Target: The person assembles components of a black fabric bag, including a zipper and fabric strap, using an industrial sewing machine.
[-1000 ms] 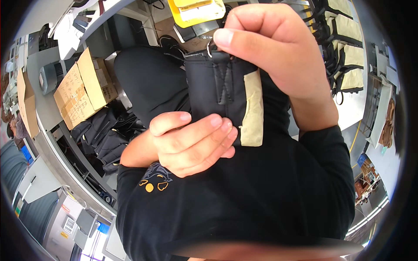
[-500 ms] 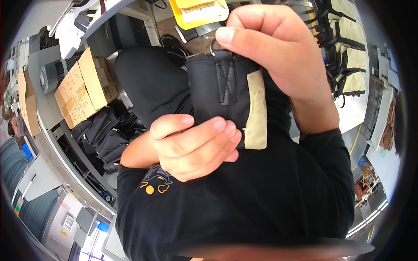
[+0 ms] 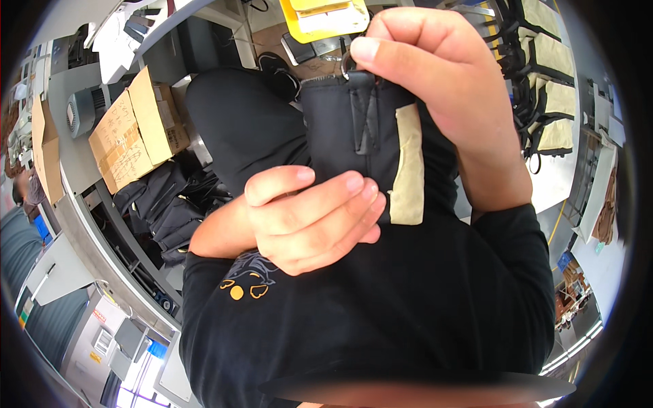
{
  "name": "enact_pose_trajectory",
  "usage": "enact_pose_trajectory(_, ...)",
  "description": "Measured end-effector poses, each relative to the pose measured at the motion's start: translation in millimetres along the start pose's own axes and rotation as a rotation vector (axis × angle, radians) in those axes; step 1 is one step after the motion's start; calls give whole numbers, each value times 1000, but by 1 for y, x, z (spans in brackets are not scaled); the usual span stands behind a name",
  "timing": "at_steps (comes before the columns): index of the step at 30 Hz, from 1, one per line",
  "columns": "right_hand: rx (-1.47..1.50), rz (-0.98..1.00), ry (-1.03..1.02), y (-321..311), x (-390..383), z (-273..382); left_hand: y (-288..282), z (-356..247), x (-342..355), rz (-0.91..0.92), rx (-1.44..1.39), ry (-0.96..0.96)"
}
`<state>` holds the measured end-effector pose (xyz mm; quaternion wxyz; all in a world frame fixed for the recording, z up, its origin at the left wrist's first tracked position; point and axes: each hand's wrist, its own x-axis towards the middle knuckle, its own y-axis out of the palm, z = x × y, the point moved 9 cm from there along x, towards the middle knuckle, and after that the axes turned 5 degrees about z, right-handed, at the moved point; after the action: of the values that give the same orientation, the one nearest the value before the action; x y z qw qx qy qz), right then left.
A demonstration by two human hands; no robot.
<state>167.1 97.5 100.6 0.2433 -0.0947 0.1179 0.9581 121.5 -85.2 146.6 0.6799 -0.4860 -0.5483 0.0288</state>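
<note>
A small black fabric pouch (image 3: 333,136) hangs before my chest, with a beige strip (image 3: 408,163) down its right side. A black webbing strap (image 3: 365,115), stitched in a cross, runs down from its top edge. Through the loop at the strap's top goes a metal ring (image 3: 348,66). My right hand (image 3: 435,75) pinches the ring between thumb and curled forefinger. Lower down, the fingers of my left hand (image 3: 316,221) wrap across the pouch's lower left part and cover its bottom corner.
Beyond the pouch is a yellow tray (image 3: 326,20). To the left stand an open cardboard box (image 3: 129,139) and a heap of black fabric pieces (image 3: 170,207). At the far right, several black and beige pieces (image 3: 549,95) lie in a row on a white surface.
Both hands and the pouch sit slightly further right and up in the view, and the surroundings have shifted a little too. The grip of each hand looks the same.
</note>
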Motion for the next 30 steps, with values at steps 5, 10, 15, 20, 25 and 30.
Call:
enact_pose_trajectory(5, -5, -25, 42, 0, -1, 2, 0, 2, -1, -12, 7, 0)
enact_pose_trajectory(10, 52, -7, -27, 1, 3, -19, -3, 3, 2, 16, 6, -6)
enact_pose_trajectory(15, -141, 39, -77, 16, 3, -15, -4, 73, -3, -74, -401, -435)
enact_pose_trajectory(20, -341, 101, -148, 37, -1, 0, 42, 103, -25, 354, -962, -843)
enact_pose_trajectory(25, -359, 387, -252, 42, 0, -3, 10, 104, -12, 198, -1189, -576)
enact_pose_trajectory(30, -776, 548, -506, 40, -7, -19, -58, 106, -23, 77, -1448, -39)
